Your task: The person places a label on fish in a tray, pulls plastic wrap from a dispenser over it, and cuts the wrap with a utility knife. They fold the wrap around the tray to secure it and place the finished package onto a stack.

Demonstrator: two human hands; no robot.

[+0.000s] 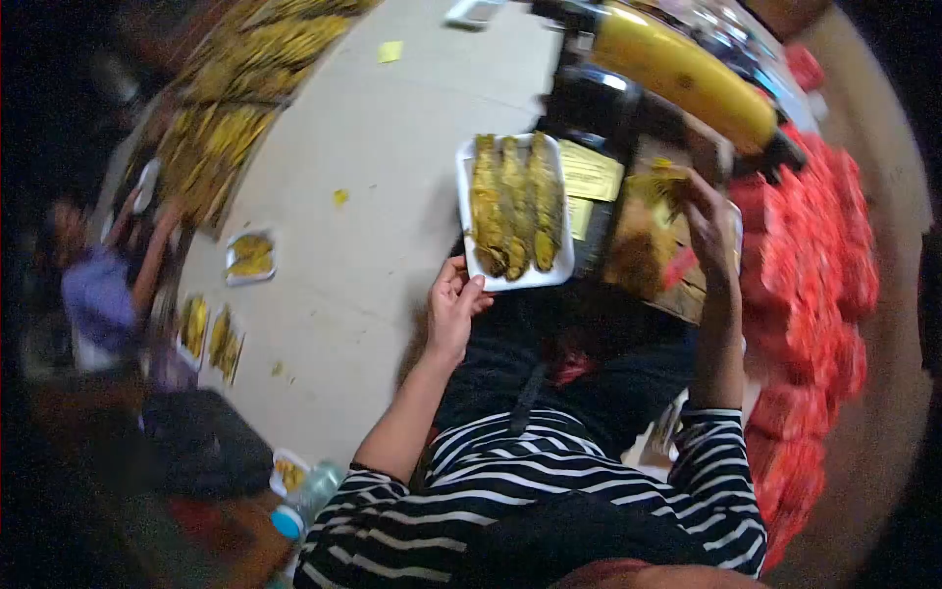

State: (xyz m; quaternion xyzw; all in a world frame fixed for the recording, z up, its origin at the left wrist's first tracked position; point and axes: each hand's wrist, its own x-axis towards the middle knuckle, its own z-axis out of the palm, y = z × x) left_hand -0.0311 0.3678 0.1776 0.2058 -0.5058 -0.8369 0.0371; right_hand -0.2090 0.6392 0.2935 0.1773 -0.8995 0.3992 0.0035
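My left hand [456,309] grips the lower left corner of a white foam tray [565,260], thumb on its rim. Three yellowish-brown fish [513,211] lie side by side lengthwise on the tray. Over to the right, my right hand [702,211] is raised above a brown wooden surface [643,265], its fingers closed around something too small and blurred to name. Yellow printed labels [591,174] lie between the tray and my right hand, beside a black device [601,103].
A yellow roll-shaped object [687,74] is at the upper right. Red bundled bags [810,294] line the right side. Small trays of fish [251,257] and a bottle [316,491] stand at left. Another person [103,294] reaches toward stacked fish [211,147].
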